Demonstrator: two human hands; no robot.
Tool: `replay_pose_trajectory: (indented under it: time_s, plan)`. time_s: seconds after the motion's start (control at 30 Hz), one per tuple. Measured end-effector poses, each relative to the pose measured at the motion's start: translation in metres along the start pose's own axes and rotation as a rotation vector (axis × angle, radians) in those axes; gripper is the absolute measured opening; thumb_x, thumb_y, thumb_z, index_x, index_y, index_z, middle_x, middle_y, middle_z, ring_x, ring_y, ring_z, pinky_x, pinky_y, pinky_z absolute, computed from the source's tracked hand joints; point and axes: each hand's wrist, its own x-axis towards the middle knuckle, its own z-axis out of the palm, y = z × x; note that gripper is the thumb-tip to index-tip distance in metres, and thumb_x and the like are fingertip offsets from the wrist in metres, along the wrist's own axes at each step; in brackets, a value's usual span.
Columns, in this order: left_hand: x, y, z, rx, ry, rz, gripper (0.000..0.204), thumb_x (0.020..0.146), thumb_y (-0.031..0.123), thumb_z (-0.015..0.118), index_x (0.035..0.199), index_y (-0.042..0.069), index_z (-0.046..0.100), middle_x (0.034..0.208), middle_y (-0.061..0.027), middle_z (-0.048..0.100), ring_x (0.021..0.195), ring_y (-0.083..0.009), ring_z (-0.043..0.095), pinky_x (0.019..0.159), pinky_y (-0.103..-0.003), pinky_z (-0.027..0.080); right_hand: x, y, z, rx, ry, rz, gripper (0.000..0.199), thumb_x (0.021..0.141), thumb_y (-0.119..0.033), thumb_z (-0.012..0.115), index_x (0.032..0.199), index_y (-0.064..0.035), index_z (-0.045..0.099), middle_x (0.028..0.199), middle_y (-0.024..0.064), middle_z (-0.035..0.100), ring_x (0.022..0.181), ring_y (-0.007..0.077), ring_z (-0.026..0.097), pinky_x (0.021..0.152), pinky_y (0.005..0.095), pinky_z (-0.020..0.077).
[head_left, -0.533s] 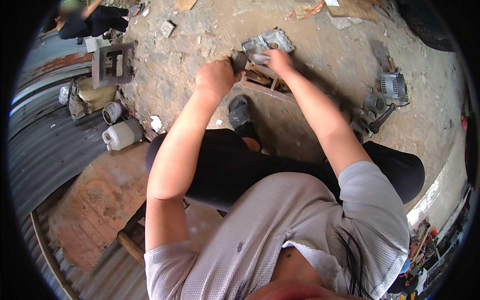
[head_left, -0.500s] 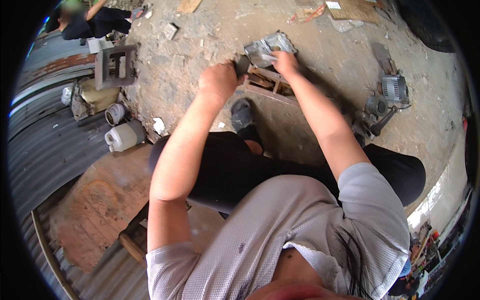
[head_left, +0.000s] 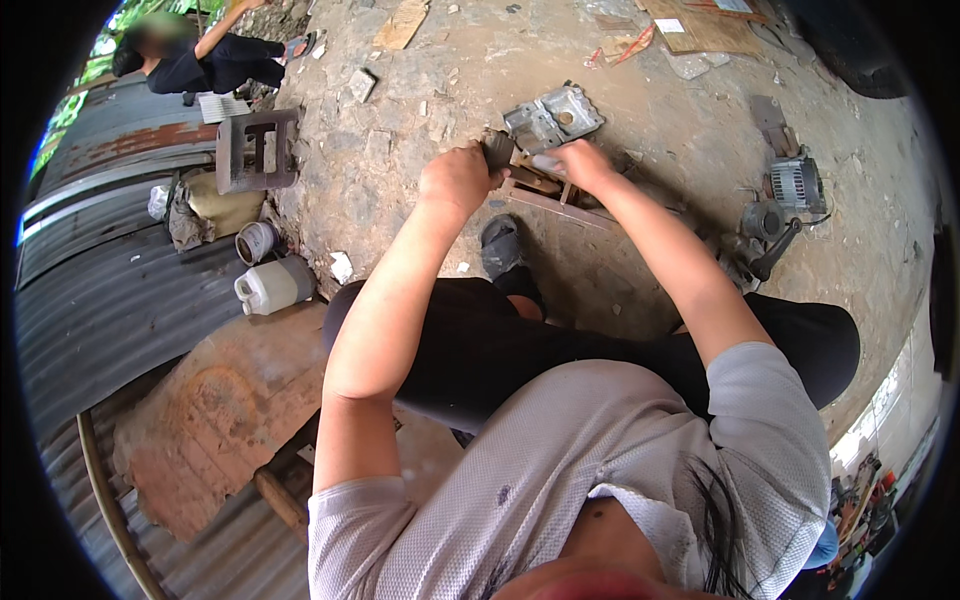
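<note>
Head view, left grip [head_left: 458,180] clenched on dark tool [head_left: 497,150], right grip [head_left: 578,163] pressing grey metal casing [head_left: 553,118] just ahead.

Soft, even daylight fills the scene, bright on the dirt ground [head_left: 640,120] beyond the hands and on the forearms, with no hard glare. Shadows are faint and short, darkest just below the left hand [head_left: 455,180] and right hand [head_left: 580,165] and under the legs. The fisheye lens bends the corrugated sheets [head_left: 110,300] left of the hands into curves, and a black rim rings the frame. Focus is sharp around the hands; the far upper-left corner is smeared and soft.
</note>
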Motion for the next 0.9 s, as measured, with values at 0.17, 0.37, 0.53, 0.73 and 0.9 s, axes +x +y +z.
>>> replay_pose_trajectory:
  time_s: [0.17, 0.37, 0.53, 0.73, 0.9]
  plan:
    - [-0.002, 0.001, 0.001, 0.063, -0.001, -0.022, 0.066, 0.092, 0.062, 0.063, 0.118, 0.001, 0.061, 0.107, -0.017, 0.074, 0.103, -0.0323, 0.072, 0.085, -0.042, 0.058, -0.009, -0.009, -0.006, 0.135, 0.14, -0.112, 0.03, 0.089, -0.006, 0.071, 0.118, -0.0129, 0.075, 0.109, 0.0172, 0.072, 0.096, 0.035, 0.072, 0.087, 0.0426, 0.0569]
    - [-0.001, 0.001, 0.004, 0.071, 0.03, -0.025, 0.067, 0.092, 0.063, 0.062, 0.117, 0.001, 0.062, 0.106, -0.0174, 0.074, 0.103, -0.0322, 0.072, 0.085, -0.042, 0.058, -0.013, 0.008, -0.008, 0.062, 0.149, 0.167, 0.035, 0.087, -0.008, 0.072, 0.12, -0.0214, 0.075, 0.106, 0.0178, 0.072, 0.096, 0.0369, 0.07, 0.085, 0.044, 0.0554]
    - [0.002, 0.0, 0.002, 0.051, 0.0, -0.017, 0.069, 0.091, 0.065, 0.062, 0.116, 0.001, 0.063, 0.106, -0.0176, 0.074, 0.104, -0.0321, 0.072, 0.086, -0.043, 0.058, -0.027, 0.001, -0.006, 0.138, 0.162, 0.147, 0.035, 0.087, -0.008, 0.073, 0.12, -0.0187, 0.075, 0.109, 0.0203, 0.07, 0.099, 0.0369, 0.07, 0.085, 0.0438, 0.0555]
    - [0.005, -0.003, 0.005, 0.056, 0.012, 0.026, 0.072, 0.09, 0.067, 0.061, 0.115, -0.001, 0.063, 0.105, -0.021, 0.074, 0.103, -0.0362, 0.071, 0.087, -0.046, 0.057, -0.032, -0.001, 0.002, 0.048, 0.183, -0.038, 0.034, 0.086, -0.01, 0.073, 0.118, -0.0193, 0.076, 0.101, 0.0166, 0.073, 0.096, 0.0359, 0.071, 0.086, 0.0428, 0.0566]
    - [0.004, -0.006, 0.007, 0.052, 0.033, 0.041, 0.074, 0.091, 0.067, 0.06, 0.114, -0.003, 0.063, 0.105, -0.0235, 0.073, 0.103, -0.0388, 0.07, 0.087, -0.049, 0.056, -0.036, 0.014, -0.026, 0.165, 0.285, 0.391, 0.033, 0.088, -0.012, 0.075, 0.12, -0.0209, 0.075, 0.107, 0.0175, 0.072, 0.096, 0.0364, 0.071, 0.087, 0.0422, 0.0556]
